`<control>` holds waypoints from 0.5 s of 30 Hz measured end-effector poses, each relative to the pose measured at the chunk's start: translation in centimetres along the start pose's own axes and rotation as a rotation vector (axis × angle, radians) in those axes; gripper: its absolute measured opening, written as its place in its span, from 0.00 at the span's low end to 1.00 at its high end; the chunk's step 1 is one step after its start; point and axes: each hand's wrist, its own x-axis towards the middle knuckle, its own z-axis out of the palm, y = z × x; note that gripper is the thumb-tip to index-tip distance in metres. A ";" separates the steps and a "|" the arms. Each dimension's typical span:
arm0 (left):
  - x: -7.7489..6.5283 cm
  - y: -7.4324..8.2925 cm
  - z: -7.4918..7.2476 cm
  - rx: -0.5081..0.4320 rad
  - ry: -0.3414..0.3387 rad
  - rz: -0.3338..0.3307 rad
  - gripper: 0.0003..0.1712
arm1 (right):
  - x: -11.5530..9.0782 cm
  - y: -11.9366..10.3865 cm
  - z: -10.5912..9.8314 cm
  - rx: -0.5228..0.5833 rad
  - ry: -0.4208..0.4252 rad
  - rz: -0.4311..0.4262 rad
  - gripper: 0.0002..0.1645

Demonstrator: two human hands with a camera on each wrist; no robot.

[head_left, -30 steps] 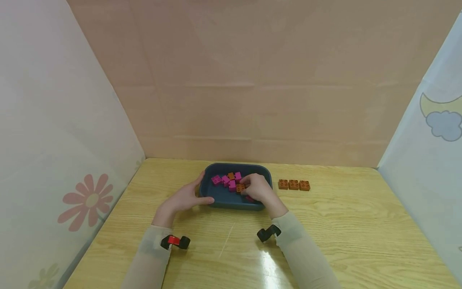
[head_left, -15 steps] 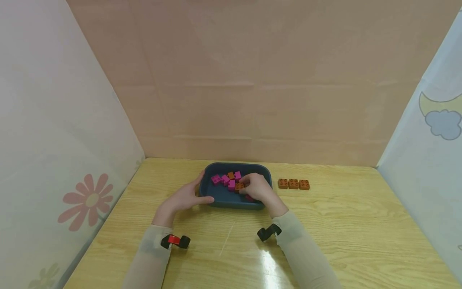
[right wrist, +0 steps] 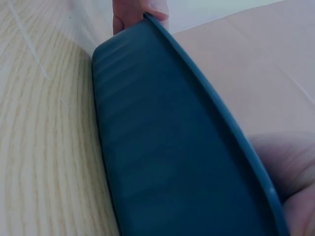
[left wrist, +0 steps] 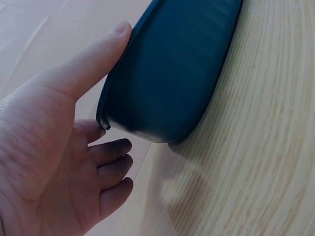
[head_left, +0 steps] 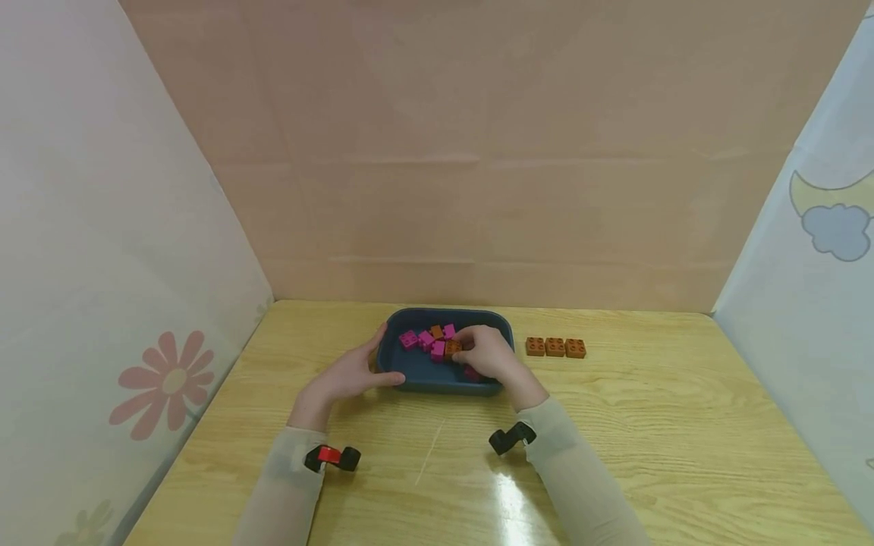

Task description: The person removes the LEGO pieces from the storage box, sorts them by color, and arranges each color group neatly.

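A dark blue plastic tray [head_left: 430, 385] holds several pink toy bricks [head_left: 408, 340] and an orange brick [head_left: 437, 332] at its far side. My left hand [head_left: 347, 373] holds the tray's left end, thumb along the near rim and index finger at the end; the other fingers hang below the rim in the left wrist view. Inside the tray, my right hand [head_left: 486, 354] pinches a studded orange brick [head_left: 453, 349] beside a pink one. A darker pink brick [head_left: 472, 373] shows under that hand. In the right wrist view, the tray wall [right wrist: 157, 128] hides the bricks and most of my right hand.
Three orange bricks [head_left: 555, 347] stand in a row on the wooden table [head_left: 655, 425], right of the tray. A plain beige backdrop [head_left: 478, 152] rises behind the table. Patterned white panels flank it, with a flower [head_left: 174, 381] on the left one.
The orange brick at my right fingertips has shifted slightly left and back inside the tray, and the right hand with it. My left hand and the row of three bricks stay in place.
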 end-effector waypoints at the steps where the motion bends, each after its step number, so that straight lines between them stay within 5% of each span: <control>1: 0.0 0.0 0.0 -0.002 0.000 -0.002 0.70 | -0.1 0.0 -0.1 0.001 0.003 -0.006 0.21; 15: 0.1 -0.4 0.1 -0.020 -0.008 -0.011 0.70 | -1.2 -0.4 -2.1 0.062 0.024 -0.031 0.22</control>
